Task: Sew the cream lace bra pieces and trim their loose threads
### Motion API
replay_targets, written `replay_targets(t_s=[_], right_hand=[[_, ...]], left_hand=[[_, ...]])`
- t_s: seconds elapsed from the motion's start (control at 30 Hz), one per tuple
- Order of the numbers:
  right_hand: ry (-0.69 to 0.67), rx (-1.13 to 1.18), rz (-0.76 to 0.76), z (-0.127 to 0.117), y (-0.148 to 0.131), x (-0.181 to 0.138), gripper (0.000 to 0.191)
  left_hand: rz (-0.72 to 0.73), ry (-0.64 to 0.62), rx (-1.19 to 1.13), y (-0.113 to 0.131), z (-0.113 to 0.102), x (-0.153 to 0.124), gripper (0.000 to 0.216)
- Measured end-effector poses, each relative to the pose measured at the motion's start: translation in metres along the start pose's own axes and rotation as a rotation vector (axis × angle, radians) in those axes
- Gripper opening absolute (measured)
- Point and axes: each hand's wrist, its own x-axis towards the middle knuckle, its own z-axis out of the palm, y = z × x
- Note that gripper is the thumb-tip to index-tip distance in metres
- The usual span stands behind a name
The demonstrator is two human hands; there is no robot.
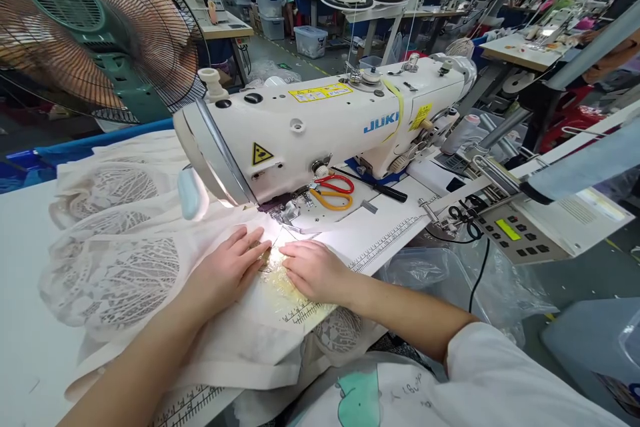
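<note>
My left hand (233,265) lies with its fingers spread on white fabric (220,223), just in front of the presser foot (287,212) of a white sewing machine (310,120). To its right, my right hand (315,270) rests with fingers stretched toward the foot, pressing a sheer, pale yellowish piece (280,283) against the table. The fingertips of both hands are close together, a small gap between them under the machine's light. More white fabric with lace panels (135,280) spreads to the left. The needle tip is hidden.
Thread snips with red and orange handles (333,199) and a black rod-like tool (385,190) lie by the machine bed. A fan (100,33) stands at left. A control panel (515,230) is at right. Ruler markings (387,240) run along the table edge.
</note>
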Motion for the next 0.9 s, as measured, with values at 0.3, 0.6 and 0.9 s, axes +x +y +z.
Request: replay_targets(t_s=[0.3,0.6,0.9], right_hand=[[-0.006,0.001,0.016,0.001,0.000,0.001,0.018],[-0.050,-0.009,0.041,-0.001,0.001,0.004,0.015],[-0.188,-0.085,-0.204,-0.002,-0.062,-0.010,0.031]], left_hand=[[-0.045,-0.023,0.023,-0.020,0.007,0.006,0.047],[-0.162,-0.051,0.034,-0.036,0.006,0.014,0.049],[-0.235,-0.064,0.129,-0.014,-0.018,-0.003,0.041]])
